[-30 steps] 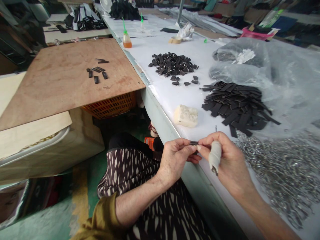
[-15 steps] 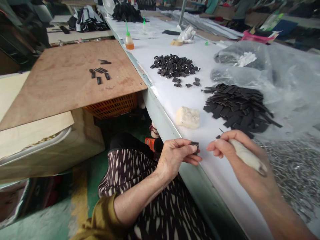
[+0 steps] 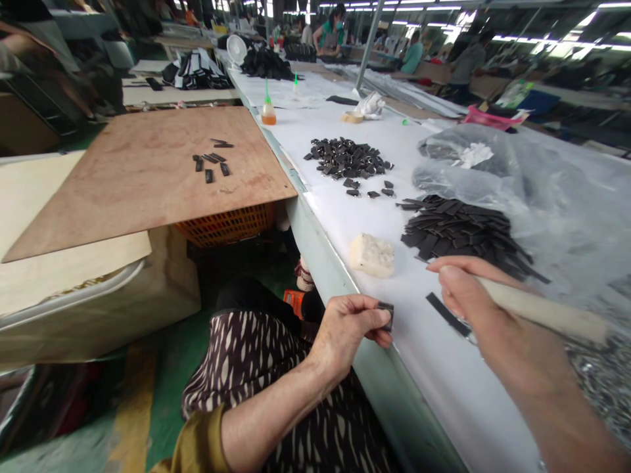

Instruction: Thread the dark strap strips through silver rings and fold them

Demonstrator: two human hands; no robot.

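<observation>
At the table edge my left hand [image 3: 352, 328] pinches a small folded black strip [image 3: 387, 315] between thumb and fingers. Off to its right, above the white tabletop, my right hand [image 3: 486, 315] is closed around a tool with a long pale handle [image 3: 542, 309]; its working end is hidden by the fingers. A flat black strip [image 3: 444, 312] shows just below the right fingers, near a bit of shiny metal. Whether that hand touches it, I cannot tell. Beyond the hands lies a heap of flat black strips [image 3: 458, 226]. Loose metal rings [image 3: 604, 374] cover the tabletop at right.
A yellowish foam block [image 3: 372, 255] sits near the edge. Farther back are a pile of black tabs with rings [image 3: 348, 157], clear plastic sheeting [image 3: 542, 177] and a bottle of orange liquid [image 3: 269, 112]. Several black pieces lie on the wooden board [image 3: 162, 184] at left.
The view has tilted up, showing more of the room. My right hand has moved slightly right and turned its tool flatter. The left hand still pinches the small black strip.
</observation>
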